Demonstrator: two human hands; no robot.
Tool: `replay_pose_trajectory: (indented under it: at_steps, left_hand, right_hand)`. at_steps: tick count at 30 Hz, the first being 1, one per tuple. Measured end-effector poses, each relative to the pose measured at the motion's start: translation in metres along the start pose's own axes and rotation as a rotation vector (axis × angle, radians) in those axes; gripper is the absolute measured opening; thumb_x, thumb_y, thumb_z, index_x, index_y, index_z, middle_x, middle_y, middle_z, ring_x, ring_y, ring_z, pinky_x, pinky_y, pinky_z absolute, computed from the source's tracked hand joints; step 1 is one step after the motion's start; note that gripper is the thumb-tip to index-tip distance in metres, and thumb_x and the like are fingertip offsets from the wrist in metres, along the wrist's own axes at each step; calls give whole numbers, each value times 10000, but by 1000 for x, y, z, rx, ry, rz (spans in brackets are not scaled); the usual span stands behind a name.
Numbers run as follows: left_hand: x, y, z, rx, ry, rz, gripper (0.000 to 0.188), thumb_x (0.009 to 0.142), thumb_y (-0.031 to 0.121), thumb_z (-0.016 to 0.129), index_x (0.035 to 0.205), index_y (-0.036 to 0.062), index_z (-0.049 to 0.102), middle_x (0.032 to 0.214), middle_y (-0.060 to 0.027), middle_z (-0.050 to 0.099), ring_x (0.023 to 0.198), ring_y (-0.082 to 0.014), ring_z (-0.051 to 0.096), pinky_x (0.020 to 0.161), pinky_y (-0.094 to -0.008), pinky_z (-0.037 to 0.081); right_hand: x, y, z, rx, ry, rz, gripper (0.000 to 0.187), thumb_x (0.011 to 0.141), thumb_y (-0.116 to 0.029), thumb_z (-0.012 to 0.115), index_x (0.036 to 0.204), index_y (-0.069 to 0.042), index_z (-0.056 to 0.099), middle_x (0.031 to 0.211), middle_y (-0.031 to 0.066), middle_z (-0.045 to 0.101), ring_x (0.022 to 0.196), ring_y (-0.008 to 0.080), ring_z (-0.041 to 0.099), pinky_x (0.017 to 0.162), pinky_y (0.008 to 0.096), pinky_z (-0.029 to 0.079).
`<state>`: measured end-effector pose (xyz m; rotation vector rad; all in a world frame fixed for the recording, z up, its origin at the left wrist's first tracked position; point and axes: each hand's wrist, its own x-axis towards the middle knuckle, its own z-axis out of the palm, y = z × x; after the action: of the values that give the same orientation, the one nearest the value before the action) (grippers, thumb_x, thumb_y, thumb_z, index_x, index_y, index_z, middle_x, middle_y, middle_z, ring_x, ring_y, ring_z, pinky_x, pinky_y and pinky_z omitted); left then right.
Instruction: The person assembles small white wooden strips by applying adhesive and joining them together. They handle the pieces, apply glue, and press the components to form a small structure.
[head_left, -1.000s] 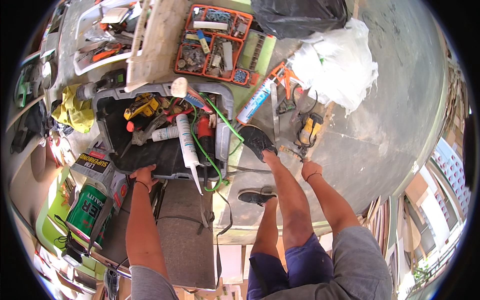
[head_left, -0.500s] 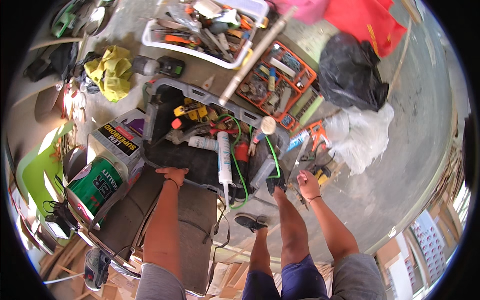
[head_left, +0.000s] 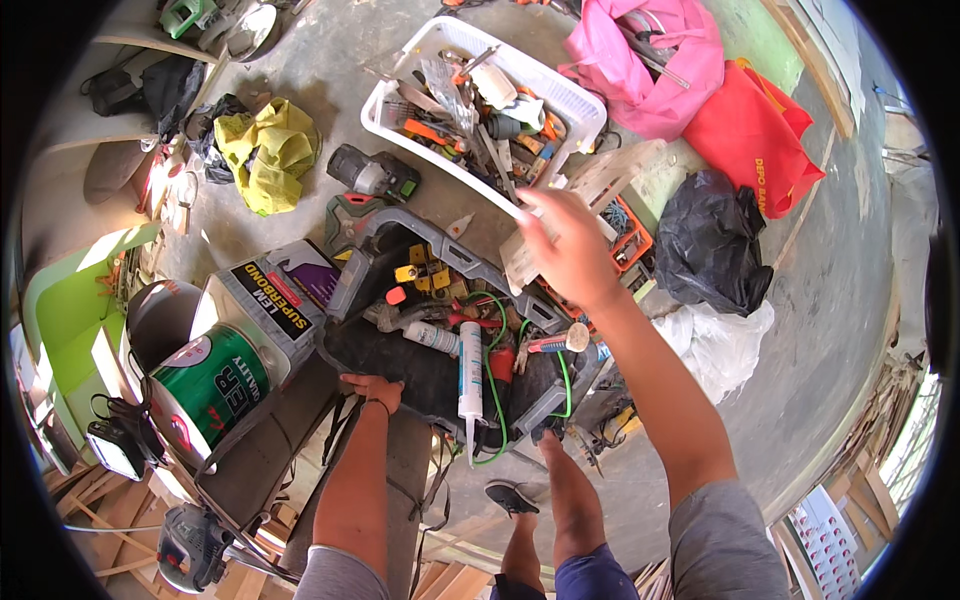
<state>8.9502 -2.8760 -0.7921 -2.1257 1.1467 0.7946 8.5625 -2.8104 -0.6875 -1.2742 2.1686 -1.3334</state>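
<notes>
My left hand (head_left: 373, 391) grips the near rim of a black toolbox (head_left: 358, 352) toward its left end, fingers bent over the edge. Above the far right side of the box, my right hand (head_left: 575, 245) is around a pale wooden board (head_left: 622, 172). Motion smears the board, and some fingers are hidden. Inside the toolbox are a white sealant tube (head_left: 470, 372), a second white tube (head_left: 432, 337), a yellow tool (head_left: 421, 270), a red tool body (head_left: 498, 362) and a green cord (head_left: 494, 392). A hammer (head_left: 560, 341) lies across the right end.
Behind the toolbox are a white basket (head_left: 388, 128) of tools, a cordless drill (head_left: 372, 174) and an orange-edged organizer (head_left: 632, 243). Pink (head_left: 655, 90), red (head_left: 750, 140) and black (head_left: 708, 240) bags lie at right. A green can (head_left: 213, 385) and a box (head_left: 283, 300) stand at left.
My right hand has moved up and left from beside the toolbox to the wooden board, which has turned. The view has shifted; my left hand stays at the toolbox rim.
</notes>
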Motion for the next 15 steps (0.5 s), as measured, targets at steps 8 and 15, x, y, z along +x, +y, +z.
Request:
replay_pose_trajectory:
  at_steps: [8, 15]
  left_hand:
    - [10, -6, 8, -58, -23, 76, 1300, 791, 154, 757, 1332, 27, -419, 1498, -335, -28, 1303, -398, 378, 1039, -367, 402]
    - [2, -6, 4, -148, -68, 57, 1304, 778, 136, 760, 1334, 20, -413, 1483, -365, -7, 1361, -433, 258, 1121, -402, 294]
  right_hand:
    - [49, 83, 86, -706, -916, 520, 366, 835, -215, 568, 1149, -29, 547, 1122, 157, 660, 1056, 313, 629, 911, 391, 484]
    - [37, 70, 76, -575, -1053, 517, 553, 815, -322, 609, 1208, 45, 479, 1175, 215, 623, 1089, 333, 610, 908, 397, 498]
